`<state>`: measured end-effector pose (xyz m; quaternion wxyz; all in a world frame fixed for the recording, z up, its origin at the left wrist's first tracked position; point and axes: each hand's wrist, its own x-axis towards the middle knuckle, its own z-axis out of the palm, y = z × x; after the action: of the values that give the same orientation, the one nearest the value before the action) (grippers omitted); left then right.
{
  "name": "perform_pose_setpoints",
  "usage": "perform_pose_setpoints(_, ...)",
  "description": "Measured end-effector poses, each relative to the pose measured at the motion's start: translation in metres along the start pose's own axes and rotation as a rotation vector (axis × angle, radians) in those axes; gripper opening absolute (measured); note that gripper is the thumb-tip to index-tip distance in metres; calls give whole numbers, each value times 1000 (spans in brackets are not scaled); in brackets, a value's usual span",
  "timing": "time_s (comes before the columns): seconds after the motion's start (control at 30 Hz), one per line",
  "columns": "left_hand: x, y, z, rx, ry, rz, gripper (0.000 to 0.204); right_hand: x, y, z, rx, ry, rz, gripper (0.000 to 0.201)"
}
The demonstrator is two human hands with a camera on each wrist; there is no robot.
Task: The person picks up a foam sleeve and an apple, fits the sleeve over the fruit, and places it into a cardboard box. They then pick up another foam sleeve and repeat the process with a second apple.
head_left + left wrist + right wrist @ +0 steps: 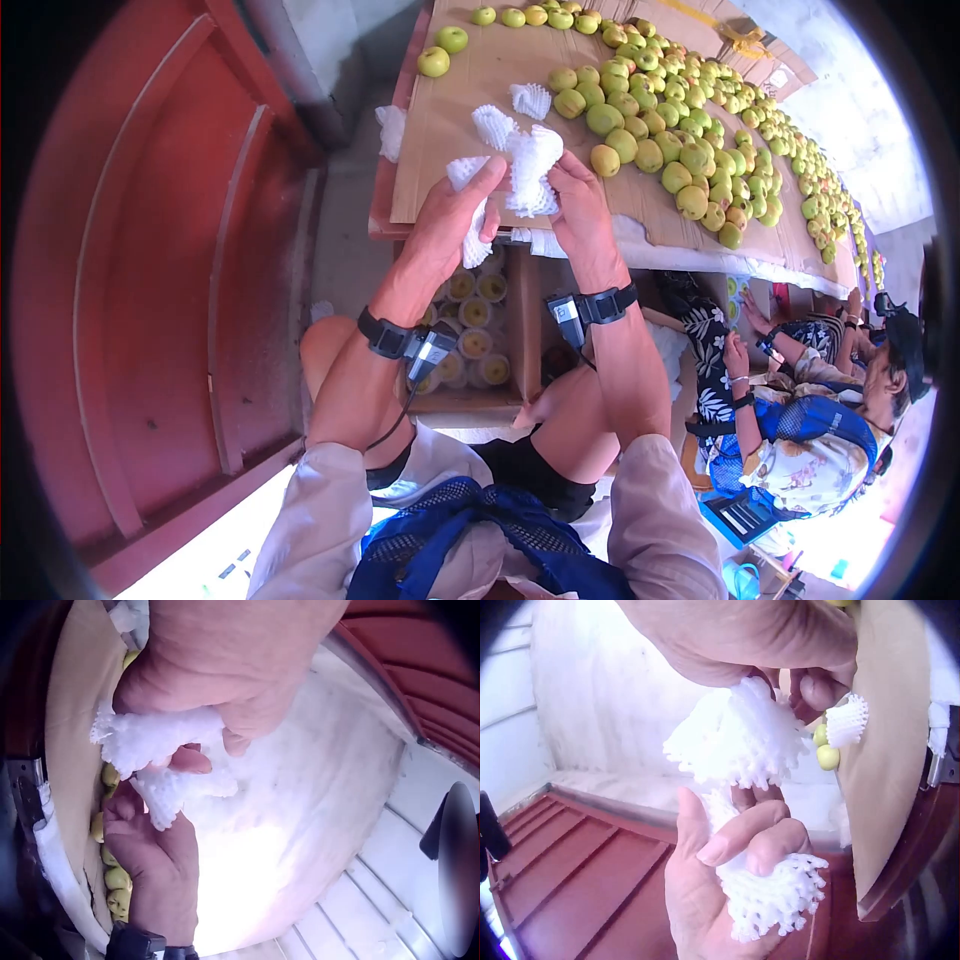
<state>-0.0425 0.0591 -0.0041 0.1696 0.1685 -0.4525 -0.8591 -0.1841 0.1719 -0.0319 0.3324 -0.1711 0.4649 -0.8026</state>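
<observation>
The left hand (450,215) holds a white foam net (474,235) in its curled fingers, seen also as a frilled sleeve (776,896) in the right wrist view. Pinched in the right hand (583,212) is another white foam net (535,170), bunched and hanging down; the right wrist view shows its flared edge (739,739) just above the left fingertips. Both hands are close together over the table's front edge. Two more foam nets (493,127) (531,100) lie on the cardboard beyond them.
Many green-yellow apples (690,150) cover the cardboard-topped table (450,95) to the right. Below the edge, a box (525,340) holds several net-wrapped or cupped fruits (474,314). A red door (150,250) stands left; another person (810,430) sits at the right.
</observation>
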Motion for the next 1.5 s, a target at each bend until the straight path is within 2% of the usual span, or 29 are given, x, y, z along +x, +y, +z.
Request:
perform_pose_setpoints(0.23, 5, -5, -9, 274, 69, -12, 24, -2, 4, 3, -41, -27, -73, 22)
perform_pose_setpoints(0.43, 13, -4, -17, 74, 187, 36, 18, 1, -6, -2, -72, 31, 35, 12)
perform_pose_setpoints(0.63, 25, -11, -20, -13, 167, 107, 16, 7, -14, -11, -87, 26, 78, 8)
perform_pose_setpoints(0.73, 32, -14, -20, -15, 166, 73, 15, 12, -14, -18, -77, 43, 106, 10)
perform_pose_setpoints(0.83, 34, -11, -16, -29, 153, 83, 16, 14, -16, -18, -127, 100, 70, 12)
perform_pose_setpoints(0.93, 35, -9, -14, 16, 120, 58, 21, 18, -11, -22, -447, 180, -66, 15)
perform_pose_setpoints(1.03, 25, -7, -1, 97, 15, 79, 28, 21, -2, -23, -799, 246, -321, 21)
perform_pose_setpoints(1.13, 24, -8, 7, 35, 9, 29, 32, 28, 1, -34, -822, 222, -266, 26)
perform_pose_setpoints(1.23, 25, -8, 8, 104, -15, -27, 33, 30, 4, -34, -726, 190, -361, 29)
perform_pose_setpoints(1.33, 28, -13, 2, 172, -30, -87, 32, 21, -3, -16, -717, 151, -340, 30)
perform_pose_setpoints(1.43, 33, -20, -10, 51, 25, -86, 28, 19, 0, -11, -576, 43, -389, 26)
perform_pose_setpoints(1.5, 34, -12, -10, -10, 121, -50, 25, 14, -9, -10, -494, 39, -278, 24)
